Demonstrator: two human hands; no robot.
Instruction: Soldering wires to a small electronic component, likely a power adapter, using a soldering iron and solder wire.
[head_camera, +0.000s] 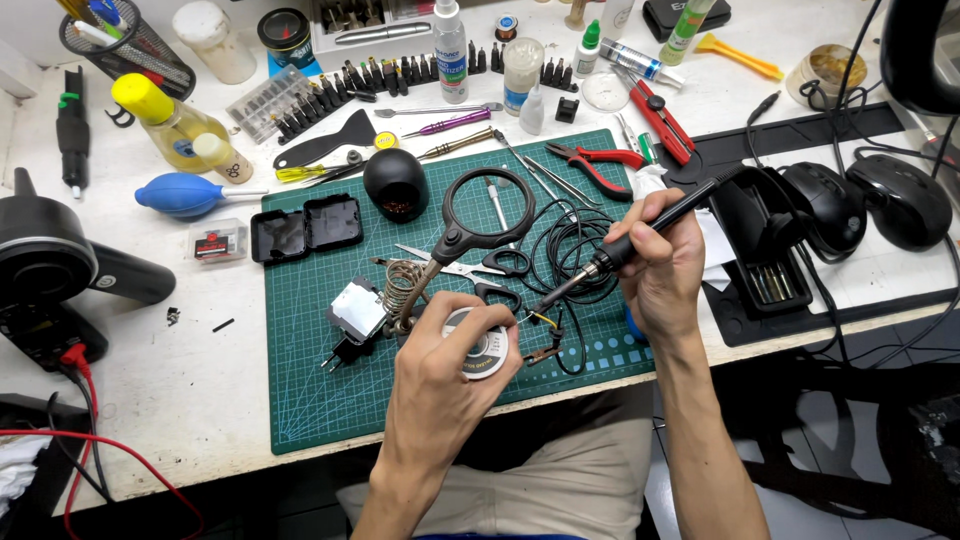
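Nearest to me, my left hand (440, 365) curls its fingers around a round solder spool (482, 350), thumb pressed on the spool's top, low on the green cutting mat (310, 400). Just beyond, my right hand (660, 265) pinches a black soldering iron (640, 230) like a pen; its tip points down at a small part (545, 320) beside the spool. Farther behind stands a magnifier (490, 205).
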